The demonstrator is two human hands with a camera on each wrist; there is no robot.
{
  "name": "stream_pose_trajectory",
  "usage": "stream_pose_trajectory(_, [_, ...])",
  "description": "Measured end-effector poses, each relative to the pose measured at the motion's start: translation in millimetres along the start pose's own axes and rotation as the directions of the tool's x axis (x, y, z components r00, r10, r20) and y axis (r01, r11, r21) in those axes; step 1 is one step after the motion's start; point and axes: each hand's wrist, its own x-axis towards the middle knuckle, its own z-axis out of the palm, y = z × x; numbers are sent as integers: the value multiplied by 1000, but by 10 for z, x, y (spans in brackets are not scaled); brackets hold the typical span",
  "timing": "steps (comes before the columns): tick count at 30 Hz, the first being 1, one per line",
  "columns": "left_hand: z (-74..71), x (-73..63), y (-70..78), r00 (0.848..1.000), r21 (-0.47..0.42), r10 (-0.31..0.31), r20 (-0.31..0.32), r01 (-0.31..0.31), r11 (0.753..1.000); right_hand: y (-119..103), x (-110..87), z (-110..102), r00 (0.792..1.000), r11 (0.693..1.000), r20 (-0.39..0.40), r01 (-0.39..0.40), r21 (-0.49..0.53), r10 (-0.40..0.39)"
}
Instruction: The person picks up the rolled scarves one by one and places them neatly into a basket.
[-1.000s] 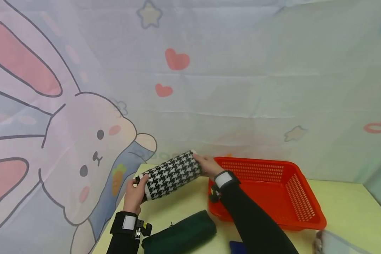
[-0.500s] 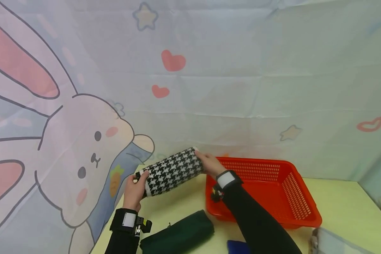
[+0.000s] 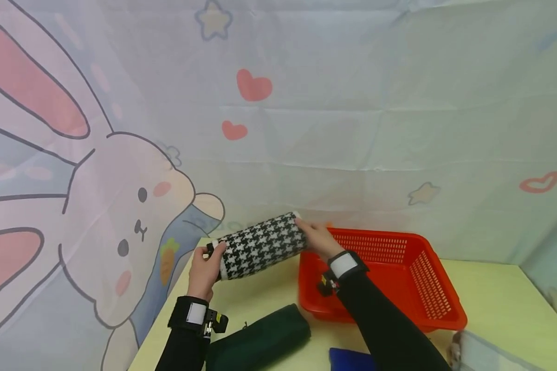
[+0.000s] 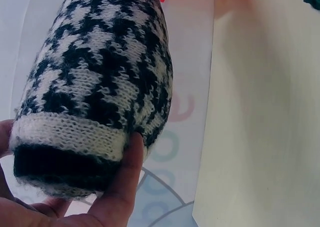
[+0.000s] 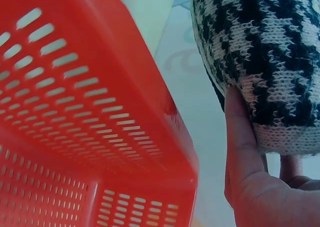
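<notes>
A rolled knit garment (image 3: 262, 246) in black and white houndstooth is held above the table, tilted with its right end higher. My left hand (image 3: 205, 268) grips its left end, thumb on the near side; in the left wrist view the thumb presses beside the white and black bands of the knit roll (image 4: 95, 77). At the other end my right hand (image 3: 318, 238) pinches the roll near its white edge. The right wrist view shows fingers of that hand (image 5: 265, 187) around the knit, close beside the basket wall.
A red plastic basket (image 3: 390, 288) with slotted walls stands behind the right forearm. In front lie a dark green rolled cloth (image 3: 260, 340), a blue folded item (image 3: 350, 359) and a pale folded cloth (image 3: 485, 353) on the yellow table (image 3: 492, 288). A printed rabbit backdrop (image 3: 306, 129) hangs behind.
Both hands have carried the knit roll slightly to the right and up, bringing its right end nearer the basket's left corner. The grip stays the same, and the view has shifted slightly.
</notes>
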Motion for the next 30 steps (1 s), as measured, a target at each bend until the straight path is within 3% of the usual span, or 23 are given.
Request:
stream_pose_trajectory(14, [334,-61,144,1000,22,21,20,-21,1000,-5,-262,-360,999,999,12,43,0,-43])
stream_pose_trajectory(30, [626,-159,295,995,32,57,86,-60,998,-59,-597,-723,999,999,-32,-1,-46,-1])
